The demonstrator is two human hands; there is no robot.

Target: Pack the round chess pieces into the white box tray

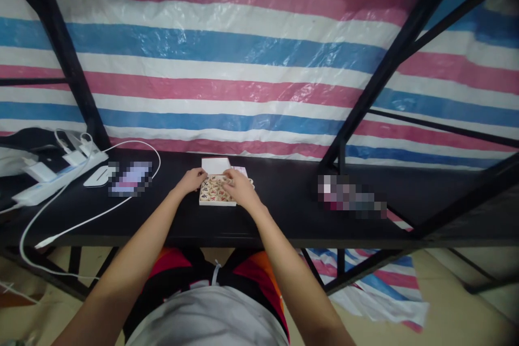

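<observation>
A small white box (pixel 217 203) stands on the black tabletop in front of me, its lid (pixel 215 166) raised at the back. Round, light-coloured Chinese chess pieces (pixel 210 190) with red and dark characters lie inside it. My left hand (pixel 192 180) is at the box's back left corner, fingers bent and closed on its edge. Over the right part of the box, my right hand (pixel 242 189) has its thumb and fingers curled down at the pieces. What those fingertips hold is hidden. A few light round pieces show just past the right hand's knuckles.
A white power strip (pixel 60 178) with plugged-in chargers and white cables lies on the left. Near it are a white flat object (pixel 96 176) and a blurred-out phone-like item (pixel 132 177). Another blurred item (pixel 351 196) lies right. Black frame bars (pixel 377 86) and striped sheeting surround the table.
</observation>
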